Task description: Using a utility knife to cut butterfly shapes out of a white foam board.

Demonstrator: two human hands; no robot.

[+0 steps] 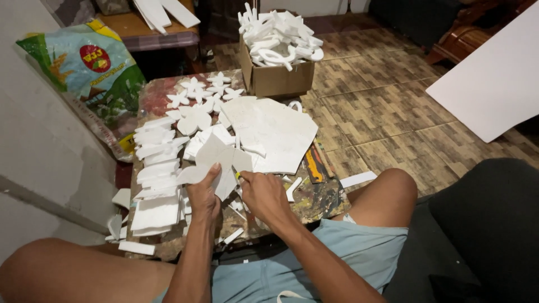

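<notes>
White foam cut-out (216,160) held at its lower edge by left hand (203,196), fingers pinched on it, above paint-stained low table (320,199). Right hand (264,193) closed on a small yellow-tipped cutter (238,176), at the cut-out's edge. Cardboard box (278,77) beyond table: heaped with white foam shapes (279,35). Foam flowers (202,91) and offcut strips (157,163) lie loose on table.

Foam shapes (193,120) on low table (323,202), scrap stack (157,168) at left, w/ carton (278,78) behind.
</notes>
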